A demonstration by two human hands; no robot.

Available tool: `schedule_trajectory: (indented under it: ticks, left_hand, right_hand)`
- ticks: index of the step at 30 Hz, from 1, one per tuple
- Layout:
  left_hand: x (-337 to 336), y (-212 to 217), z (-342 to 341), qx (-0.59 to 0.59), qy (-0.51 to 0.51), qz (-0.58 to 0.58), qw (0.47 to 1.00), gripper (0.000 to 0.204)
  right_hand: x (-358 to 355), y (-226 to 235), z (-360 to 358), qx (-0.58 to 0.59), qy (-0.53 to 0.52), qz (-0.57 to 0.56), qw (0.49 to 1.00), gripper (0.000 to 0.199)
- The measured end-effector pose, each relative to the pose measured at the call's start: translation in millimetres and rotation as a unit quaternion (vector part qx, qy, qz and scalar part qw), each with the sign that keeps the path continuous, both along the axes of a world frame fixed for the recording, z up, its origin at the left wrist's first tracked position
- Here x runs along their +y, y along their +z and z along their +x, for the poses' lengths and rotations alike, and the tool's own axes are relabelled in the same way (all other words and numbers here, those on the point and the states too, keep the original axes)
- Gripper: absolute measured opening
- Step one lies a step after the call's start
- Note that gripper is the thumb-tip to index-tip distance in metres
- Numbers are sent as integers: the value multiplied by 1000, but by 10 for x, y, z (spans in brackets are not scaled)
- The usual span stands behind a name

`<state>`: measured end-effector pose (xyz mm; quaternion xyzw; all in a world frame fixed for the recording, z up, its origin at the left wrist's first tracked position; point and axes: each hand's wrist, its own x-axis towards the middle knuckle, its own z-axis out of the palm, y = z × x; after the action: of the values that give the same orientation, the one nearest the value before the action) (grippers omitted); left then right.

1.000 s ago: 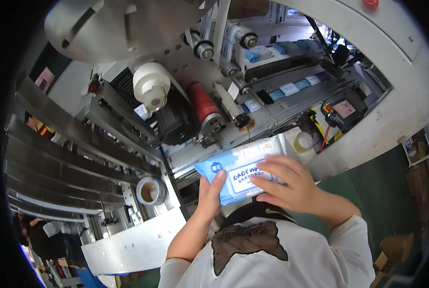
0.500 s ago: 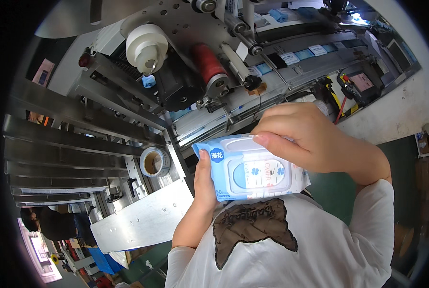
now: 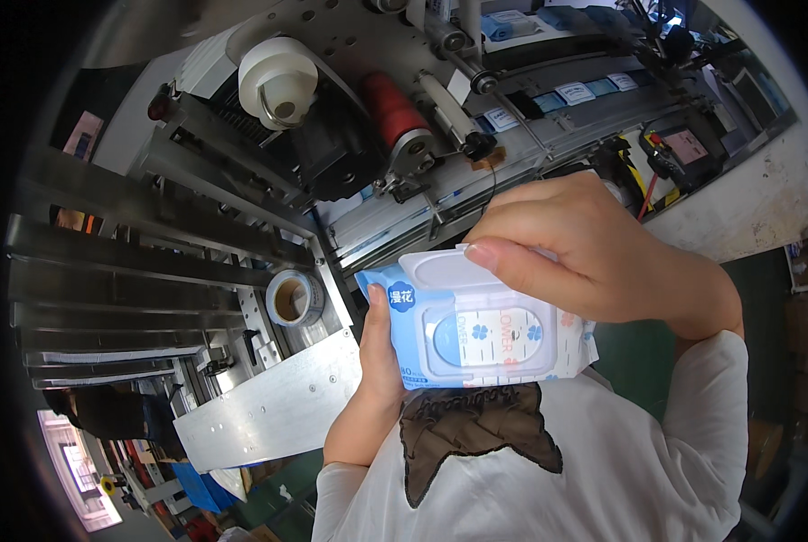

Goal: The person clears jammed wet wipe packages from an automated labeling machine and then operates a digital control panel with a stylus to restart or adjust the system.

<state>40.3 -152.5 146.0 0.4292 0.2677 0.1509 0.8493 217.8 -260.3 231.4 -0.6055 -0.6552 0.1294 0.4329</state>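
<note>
I hold a light-blue soft pack of wet wipes (image 3: 476, 339) close in front of my chest. Its white plastic flip lid (image 3: 440, 269) stands open above a sealed label on the pack's face. My left hand (image 3: 379, 357) grips the pack's left edge from behind, thumb on the front. My right hand (image 3: 594, 253) comes over the top right, with a fingertip pressing on the raised lid.
A packaging machine fills the view ahead: a white roll (image 3: 277, 77), a red roller (image 3: 393, 110), steel rails (image 3: 133, 262) and a conveyor with several blue packs (image 3: 585, 90). A roll of tape (image 3: 292, 298) sits on a metal plate (image 3: 277, 406).
The pack has been lifted from the conveyor's edge up toward my chest and turned face-on. Its lid, flat half a second ago, now stands open under my right fingertip.
</note>
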Motion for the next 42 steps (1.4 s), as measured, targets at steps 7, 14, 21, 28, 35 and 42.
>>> schedule_trajectory:
  ticks: [7, 14, 21, 28, 35, 42]
  left_hand:
    - [5, -4, -61, 0, 18, -14, 1000, 68]
    - [17, -3, -152, -18, 29, -10, 999, 72]
    - [112, -185, -328, -31, 57, 28, 997, 78]
    - [317, -754, -803, -27, 159, 27, 987, 83]
    - [576, -844, -1699, 47, 305, 21, 951, 66]
    - [1108, -1123, -2503, 374, 452, 299, 753, 49]
  right_hand:
    - [47, 29, -59, -7, 10, -15, 1000, 20]
    - [121, -21, -153, -44, 37, 8, 998, 17]
    - [237, -137, -281, -108, 83, 91, 986, 21]
    - [368, -767, -680, -218, 177, 148, 948, 39]
    - [393, -1048, -191, -82, 141, 169, 972, 19]
    - [357, -1188, 564, 24, 5, 117, 993, 9]
